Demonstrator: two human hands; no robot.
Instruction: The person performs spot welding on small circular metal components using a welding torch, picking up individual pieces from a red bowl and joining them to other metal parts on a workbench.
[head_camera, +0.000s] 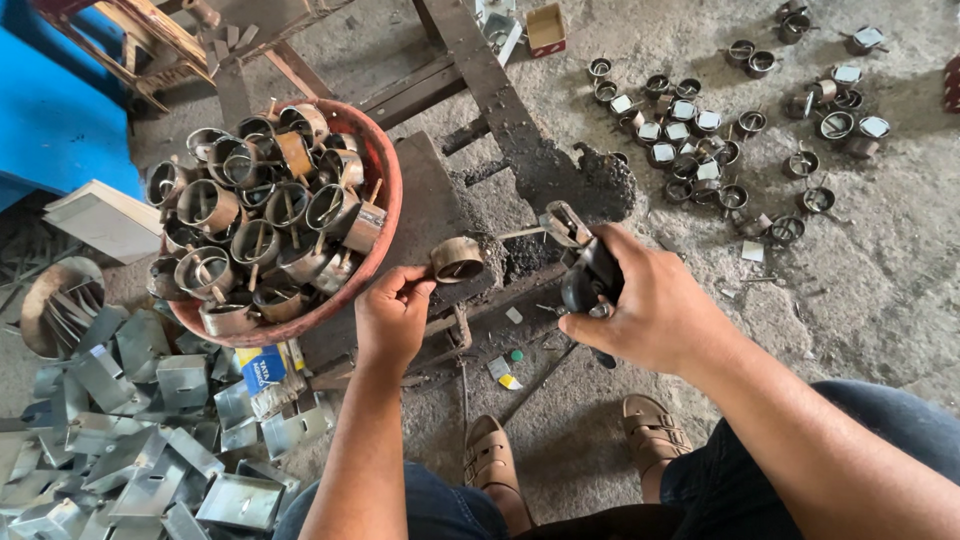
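Frame centre: left hand (392, 318) is pinching the metal ring (457, 260) by its stem, ring lying right of fingers. Right hand (640, 310) is gripping the black-handled tool (590, 275), tip pointing left toward ring.

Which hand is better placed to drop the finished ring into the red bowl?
Left. The left hand already grips the metal ring beside the red bowl; the right hand holds the welding tool.

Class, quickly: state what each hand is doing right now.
Left hand: closed, holding a small metal ring cup by its stem.
Right hand: closed around a black tool handle.
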